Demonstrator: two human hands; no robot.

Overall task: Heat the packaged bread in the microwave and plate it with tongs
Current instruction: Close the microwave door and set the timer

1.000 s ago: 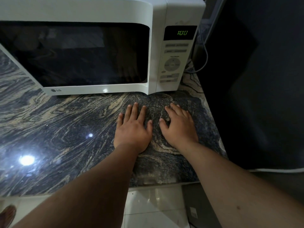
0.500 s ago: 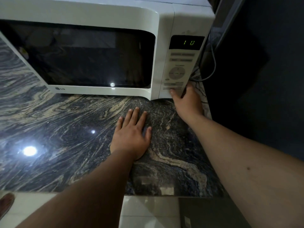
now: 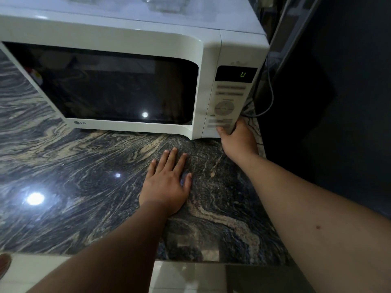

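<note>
Two hands are seen: the left hand [image 3: 167,182] is laid flat, fingers straight, on the marbled table [image 3: 74,176]; the right hand [image 3: 237,138] is clamped on the microwave [image 3: 127,45] at its lower right corner, thumb pressed on the control panel [image 3: 227,106]. Its door is closed; bread cannot be seen.

We see the microwave [image 3: 131,81] standing at the back of the tabletop [image 3: 74,170], its control panel [image 3: 229,102] on its right end. Our left hand [image 3: 167,182] lies flat on the tabletop before the microwave; our right hand [image 3: 238,140] is at the panel's lower right corner, with a cable [image 3: 268,98] behind it.
</note>
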